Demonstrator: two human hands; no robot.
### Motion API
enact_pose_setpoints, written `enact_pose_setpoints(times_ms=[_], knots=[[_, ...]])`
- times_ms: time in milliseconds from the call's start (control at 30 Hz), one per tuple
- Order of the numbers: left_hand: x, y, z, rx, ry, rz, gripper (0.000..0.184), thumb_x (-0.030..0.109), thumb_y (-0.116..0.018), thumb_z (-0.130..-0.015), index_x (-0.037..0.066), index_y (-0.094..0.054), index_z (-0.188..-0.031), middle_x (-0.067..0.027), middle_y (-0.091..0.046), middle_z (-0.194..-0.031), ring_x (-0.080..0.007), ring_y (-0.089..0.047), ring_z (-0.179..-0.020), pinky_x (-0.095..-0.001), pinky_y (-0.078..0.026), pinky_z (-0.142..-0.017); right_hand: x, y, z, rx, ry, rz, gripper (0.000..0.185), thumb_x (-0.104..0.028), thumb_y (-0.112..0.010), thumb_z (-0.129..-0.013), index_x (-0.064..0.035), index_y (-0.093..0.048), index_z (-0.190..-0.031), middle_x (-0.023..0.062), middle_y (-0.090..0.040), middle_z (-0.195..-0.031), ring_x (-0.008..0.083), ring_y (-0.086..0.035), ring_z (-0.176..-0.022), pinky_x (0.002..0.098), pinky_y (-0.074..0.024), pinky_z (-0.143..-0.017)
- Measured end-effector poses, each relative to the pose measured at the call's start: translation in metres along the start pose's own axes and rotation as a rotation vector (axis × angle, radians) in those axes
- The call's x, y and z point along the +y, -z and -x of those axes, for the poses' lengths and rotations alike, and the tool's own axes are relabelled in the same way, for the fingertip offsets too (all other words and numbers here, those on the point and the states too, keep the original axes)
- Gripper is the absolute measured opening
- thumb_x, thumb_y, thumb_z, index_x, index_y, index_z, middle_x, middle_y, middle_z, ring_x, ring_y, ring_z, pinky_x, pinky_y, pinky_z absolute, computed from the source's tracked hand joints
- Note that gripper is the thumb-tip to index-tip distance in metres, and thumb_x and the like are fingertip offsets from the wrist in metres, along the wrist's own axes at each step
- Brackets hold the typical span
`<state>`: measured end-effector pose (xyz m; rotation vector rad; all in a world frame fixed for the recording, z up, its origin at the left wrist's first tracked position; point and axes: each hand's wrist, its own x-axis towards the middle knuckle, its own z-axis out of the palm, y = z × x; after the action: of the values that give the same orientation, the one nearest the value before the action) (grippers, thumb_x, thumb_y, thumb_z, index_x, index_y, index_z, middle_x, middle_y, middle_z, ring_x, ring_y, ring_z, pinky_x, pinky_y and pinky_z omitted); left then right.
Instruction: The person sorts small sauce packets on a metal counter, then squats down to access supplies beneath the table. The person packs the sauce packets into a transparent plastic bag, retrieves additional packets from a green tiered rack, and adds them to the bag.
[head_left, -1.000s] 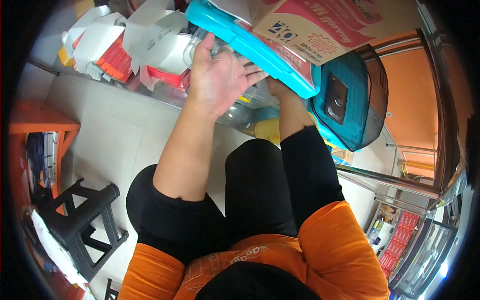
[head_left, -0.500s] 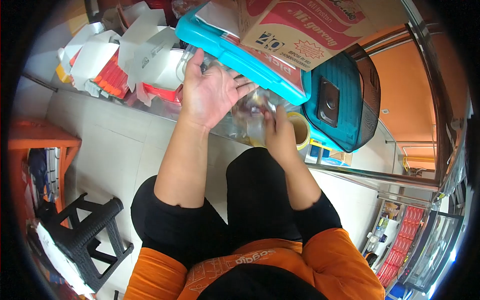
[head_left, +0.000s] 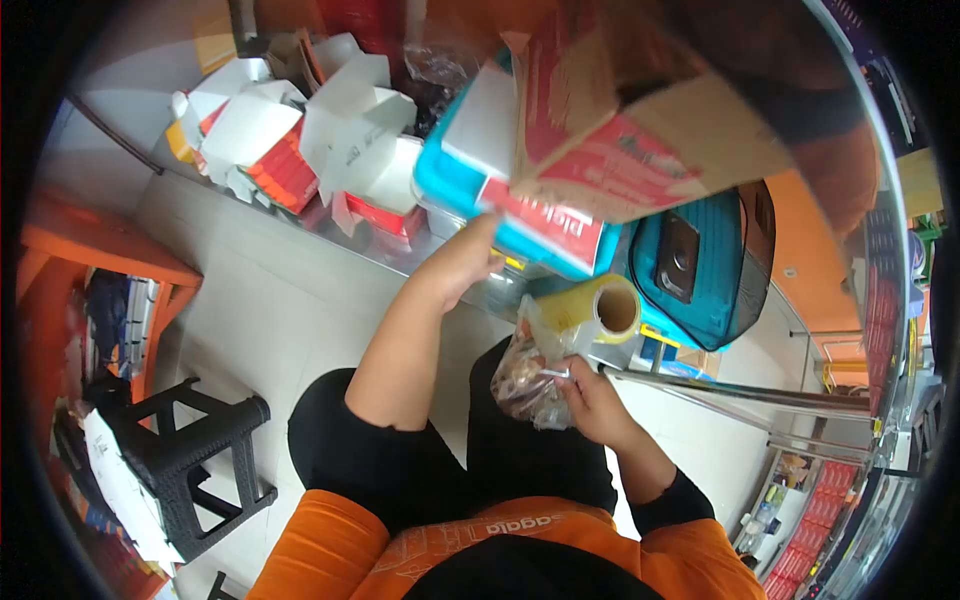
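Note:
My right hand is closed on the gathered top of a clear plastic bag, held over my lap; brownish things show through it, too unclear to name. At the edge of a teal lid is my left hand, its fingers curled against the lid and slightly blurred. The lid lies on a clear plastic container. Right beside the bag stands a roll of yellowish plastic wrap with its cardboard core facing me.
A cardboard noodle carton rests on the lid. White-and-red folded food boxes line the shelf's left side. To the right is a teal case with black mesh. A black stool stands on the floor at left, near an orange table.
The teal lid with its carton has come down. My left hand has turned from open palm under it to curled at its edge. My right hand has brought the bag out towards me.

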<state>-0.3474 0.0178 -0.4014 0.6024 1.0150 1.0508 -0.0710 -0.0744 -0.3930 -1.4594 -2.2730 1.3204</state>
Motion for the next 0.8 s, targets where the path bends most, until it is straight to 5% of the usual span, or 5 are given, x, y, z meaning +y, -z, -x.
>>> enact_pose_setpoints(times_ms=[167, 433, 500, 600, 800], knots=[[0.082, 0.020, 0.073, -0.040, 0.124, -0.480, 0.076, 0.064, -0.050, -0.096, 0.001, -0.050, -0.139, -0.0193, -0.067, -0.123, -0.0258, -0.070, -0.102, -0.0378, -0.054, -0.093, -0.024, -0.009, -0.005, -0.063, 0.061, -0.008, 0.021, -0.018, -0.054, -0.102, -0.0090, -0.051, -0.120, 0.0256, -0.067, -0.091, 0.0483, -0.066, -0.088, 0.0515, -0.0516, -0.072], [-0.066, 0.079, 0.064, -0.447, 0.398, 0.064, 0.097, 0.084, -0.036, -0.089, 0.011, -0.038, -0.153, -0.0165, -0.046, -0.149, -0.0304, -0.052, -0.128, -0.0452, -0.046, -0.102, -0.136, 0.034, 0.004, -0.049, 0.370, 0.207, 0.032, -0.022, -0.062, -0.097, -0.0126, -0.054, -0.126, 0.0181, -0.070, -0.095, 0.0437, -0.068, -0.080, 0.0478, -0.0563, -0.070], [-0.063, 0.042, 0.136, -0.411, 0.325, 0.418, 0.078, 0.069, -0.041, -0.097, 0.017, -0.031, -0.154, -0.0059, -0.038, -0.155, -0.0244, -0.042, -0.138, -0.0480, -0.039, -0.110, -0.181, 0.056, 0.026, -0.211, 0.380, 0.265, 0.039, -0.033, -0.063, -0.096, -0.0126, -0.053, -0.128, 0.0175, -0.069, -0.097, 0.0415, -0.068, -0.084, 0.0472, -0.0564, -0.073], [-0.060, -0.025, 0.231, -0.292, 0.128, 0.729, 0.100, 0.081, -0.047, -0.084, 0.021, -0.020, -0.159, -0.0133, -0.027, -0.162, -0.0428, -0.030, -0.146, -0.0605, -0.035, -0.113, -0.219, 0.088, 0.068, -0.448, 0.417, 0.205, 0.050, -0.045, -0.063, -0.096, -0.0167, -0.052, -0.135, 0.0199, -0.068, -0.103, 0.0409, -0.068, -0.091, 0.0474, -0.0555, -0.078], [0.083, -0.150, 0.372, -0.003, 0.160, 0.582, 0.085, 0.073, -0.048, -0.091, 0.016, -0.034, -0.153, -0.0124, -0.045, -0.151, -0.0348, -0.048, -0.134, -0.0548, -0.039, -0.112, -0.297, 0.185, 0.151, -0.450, 0.350, -0.075, 0.049, -0.038, -0.053, -0.102, -0.0170, -0.042, -0.146, 0.0218, -0.068, -0.106, 0.0409, -0.066, -0.099, 0.0458, -0.0529, -0.086]])
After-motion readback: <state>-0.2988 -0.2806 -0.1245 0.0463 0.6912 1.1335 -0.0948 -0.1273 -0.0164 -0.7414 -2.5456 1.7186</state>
